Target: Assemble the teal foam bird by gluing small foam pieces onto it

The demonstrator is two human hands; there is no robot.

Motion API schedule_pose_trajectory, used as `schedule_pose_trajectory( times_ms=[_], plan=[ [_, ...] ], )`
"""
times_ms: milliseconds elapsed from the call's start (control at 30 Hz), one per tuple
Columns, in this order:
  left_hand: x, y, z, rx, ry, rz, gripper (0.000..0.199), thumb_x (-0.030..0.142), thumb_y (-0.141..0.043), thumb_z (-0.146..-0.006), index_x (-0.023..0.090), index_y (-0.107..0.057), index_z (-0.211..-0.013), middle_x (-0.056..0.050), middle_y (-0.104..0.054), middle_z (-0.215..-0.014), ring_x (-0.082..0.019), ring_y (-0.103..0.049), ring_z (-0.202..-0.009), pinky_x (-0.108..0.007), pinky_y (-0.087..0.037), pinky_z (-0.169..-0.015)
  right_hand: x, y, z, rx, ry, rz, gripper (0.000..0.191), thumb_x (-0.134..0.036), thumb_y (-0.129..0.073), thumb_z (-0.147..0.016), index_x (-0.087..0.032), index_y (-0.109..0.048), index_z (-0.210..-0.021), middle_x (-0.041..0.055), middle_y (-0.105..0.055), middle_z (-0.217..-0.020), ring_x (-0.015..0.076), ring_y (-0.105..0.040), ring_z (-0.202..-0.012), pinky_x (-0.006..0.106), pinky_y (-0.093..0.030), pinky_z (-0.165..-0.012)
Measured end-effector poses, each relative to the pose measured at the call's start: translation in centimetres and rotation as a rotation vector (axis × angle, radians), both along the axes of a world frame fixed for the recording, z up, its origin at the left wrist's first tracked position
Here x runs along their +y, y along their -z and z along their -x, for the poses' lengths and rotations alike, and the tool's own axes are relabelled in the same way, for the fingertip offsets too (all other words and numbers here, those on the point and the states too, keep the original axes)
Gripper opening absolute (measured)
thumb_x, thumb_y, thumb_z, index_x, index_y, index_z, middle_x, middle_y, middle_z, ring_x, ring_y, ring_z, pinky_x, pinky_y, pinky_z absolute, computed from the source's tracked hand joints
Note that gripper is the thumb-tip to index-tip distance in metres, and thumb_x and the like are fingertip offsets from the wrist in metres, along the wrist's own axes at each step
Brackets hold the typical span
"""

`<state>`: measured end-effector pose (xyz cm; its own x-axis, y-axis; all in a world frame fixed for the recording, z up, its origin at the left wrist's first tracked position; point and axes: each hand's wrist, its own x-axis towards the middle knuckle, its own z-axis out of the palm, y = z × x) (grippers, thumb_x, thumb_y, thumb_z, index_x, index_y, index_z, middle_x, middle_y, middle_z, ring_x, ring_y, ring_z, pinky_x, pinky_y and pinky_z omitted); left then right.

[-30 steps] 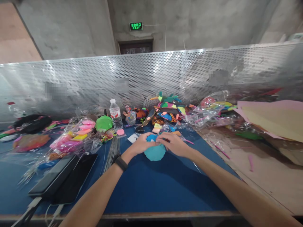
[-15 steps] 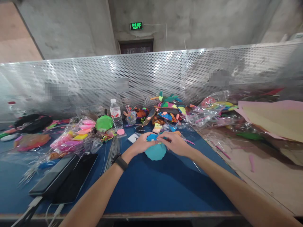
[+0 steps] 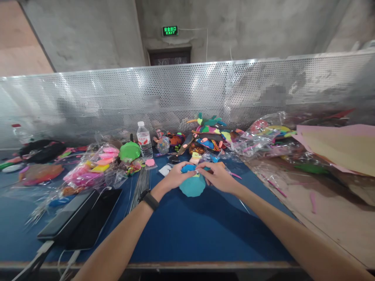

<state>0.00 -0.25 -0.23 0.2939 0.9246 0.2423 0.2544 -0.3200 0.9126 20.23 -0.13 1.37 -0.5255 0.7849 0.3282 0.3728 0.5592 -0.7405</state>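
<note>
A rounded light-blue clay piece (image 3: 192, 186), with a darker blue part at its top, is between my hands above the blue table top. My left hand (image 3: 179, 176) grips its upper left side, thumb across the top and the other fingers partly hidden behind. From the right, my right hand (image 3: 216, 175) has thumb and forefinger pinched together at the upper edge of the piece, close to my left thumb. A small yellowish bit shows near these fingertips, too small to make out. A white piece (image 3: 165, 170) lies just left of my left hand.
Left stand a water bottle (image 3: 144, 140), a green clay dome (image 3: 129, 151), bagged coloured clay (image 3: 84, 173), wires (image 3: 140, 185), a power bank (image 3: 68, 214) and a phone (image 3: 96, 222). Clay figures (image 3: 205, 136) pile up behind my hands. Pink paper (image 3: 336, 144) lies right; a perforated metal screen (image 3: 187, 93) rises behind.
The fingers of my right hand have shifted slightly at the top of the clay piece. My left hand keeps its hold, and the whole view has moved a little.
</note>
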Motion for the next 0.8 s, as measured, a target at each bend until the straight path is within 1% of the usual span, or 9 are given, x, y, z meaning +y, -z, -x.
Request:
schedule_pose_trajectory(
  times_ms=[167, 233, 333, 400, 600, 733, 800],
  plan=[
    [0.19, 0.11, 0.2, 0.003, -0.004, 0.037, 0.036, 0.033, -0.066, -0.077, 0.019, -0.063, -0.11, -0.005, -0.067, -0.1, -0.018, -0.06, -0.085, -0.027, -0.046, -0.074, 0.05, -0.14, 0.1, 0.045, 0.02, 0.053, 0.027, -0.043, -0.047, -0.094, -0.019, -0.061, -0.097, -0.0047, -0.052, -0.046, 0.0113, -0.052, -0.041, 0.021, -0.04, -0.043],
    [0.21, 0.13, 0.2, 0.014, -0.007, 0.041, 0.034, 0.034, -0.063, -0.079, 0.019, -0.063, -0.11, -0.005, -0.067, -0.102, -0.018, -0.061, -0.087, -0.027, -0.046, -0.075, -0.07, -0.23, 0.15, 0.031, 0.015, 0.051, 0.027, -0.043, -0.047, -0.094, -0.02, -0.061, -0.097, -0.0046, -0.052, -0.047, 0.0114, -0.052, -0.042, 0.021, -0.04, -0.043],
    [0.23, 0.15, 0.11, 0.025, -0.025, 0.026, 0.036, 0.043, -0.059, -0.083, 0.018, -0.065, -0.108, -0.006, -0.067, -0.105, -0.02, -0.061, -0.094, -0.03, -0.047, -0.08, -0.32, -0.35, 0.17, -0.006, -0.014, 0.006, 0.025, -0.041, -0.048, -0.094, -0.02, -0.062, -0.096, -0.0034, -0.054, -0.05, 0.0116, -0.054, -0.045, 0.021, -0.04, -0.045],
    [0.29, 0.2, 0.09, 0.029, -0.038, 0.017, 0.038, 0.046, -0.059, -0.083, 0.018, -0.065, -0.107, -0.008, -0.067, -0.105, -0.021, -0.061, -0.096, -0.031, -0.047, -0.083, -0.41, -0.39, 0.13, -0.015, -0.029, -0.031, 0.024, -0.039, -0.05, -0.093, -0.02, -0.064, -0.095, -0.002, -0.057, -0.054, 0.0118, -0.055, -0.048, 0.022, -0.041, -0.047],
    [0.61, 0.38, 0.37, 0.013, -0.034, -0.009, 0.036, 0.039, -0.063, -0.082, 0.019, -0.064, -0.111, -0.008, -0.067, -0.108, -0.02, -0.062, -0.095, -0.031, -0.048, -0.082, -0.16, -0.37, -0.12, -0.021, 0.0, -0.167, 0.016, -0.033, -0.059, -0.087, -0.02, -0.069, -0.091, 0.0023, -0.066, -0.07, 0.0118, -0.056, -0.054, 0.023, -0.042, -0.051],
    [0.58, 0.33, 0.45, 0.006, -0.02, 0.011, 0.036, 0.036, -0.063, -0.082, 0.019, -0.064, -0.113, -0.008, -0.066, -0.108, -0.02, -0.062, -0.092, -0.03, -0.048, -0.078, 0.04, -0.2, -0.19, -0.004, -0.005, -0.156, 0.011, -0.027, -0.06, -0.084, -0.02, -0.068, -0.088, 0.003, -0.068, -0.081, 0.011, -0.057, -0.057, 0.023, -0.042, -0.052],
    [0.47, 0.26, 0.39, -0.005, -0.009, 0.03, 0.037, 0.038, -0.062, -0.082, 0.019, -0.064, -0.114, -0.008, -0.066, -0.108, -0.019, -0.062, -0.091, -0.029, -0.048, -0.077, 0.09, -0.07, -0.18, -0.004, 0.006, -0.152, 0.01, -0.026, -0.06, -0.083, -0.02, -0.067, -0.086, 0.0023, -0.068, -0.079, 0.0106, -0.056, -0.055, 0.023, -0.042, -0.051]
  ],
)
